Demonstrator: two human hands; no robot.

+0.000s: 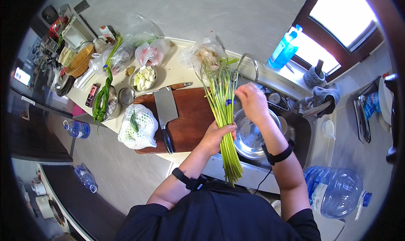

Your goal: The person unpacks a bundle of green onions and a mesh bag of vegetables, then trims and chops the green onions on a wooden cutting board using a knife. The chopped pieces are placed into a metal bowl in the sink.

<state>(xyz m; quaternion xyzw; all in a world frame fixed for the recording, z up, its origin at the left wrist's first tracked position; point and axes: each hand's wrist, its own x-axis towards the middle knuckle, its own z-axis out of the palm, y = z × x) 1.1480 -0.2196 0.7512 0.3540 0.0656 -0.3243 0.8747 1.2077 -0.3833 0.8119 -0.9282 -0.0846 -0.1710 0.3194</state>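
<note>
My left hand (218,135) is closed around the lower stalks of a bunch of garlic shoots or similar long green stems (228,149), held upright over the gap between board and sink. A blue band (230,101) wraps the bunch higher up. Beside that band is my right hand (252,101), fingers bent and drawn together; whether they pinch a leaf cannot be told. To the left, a cleaver (165,106) lies on the wooden cutting board (193,120), next to a vegetable in white foam netting (137,133) with a green pepper on top.
A metal basin (246,139) sits in the sink (297,133) under a curved faucet (254,67). Behind the board stand a bowl of cut vegetable (145,78), a knife (180,85) and plastic bags (153,52). Long green peppers (102,101) rest over a metal bowl at left.
</note>
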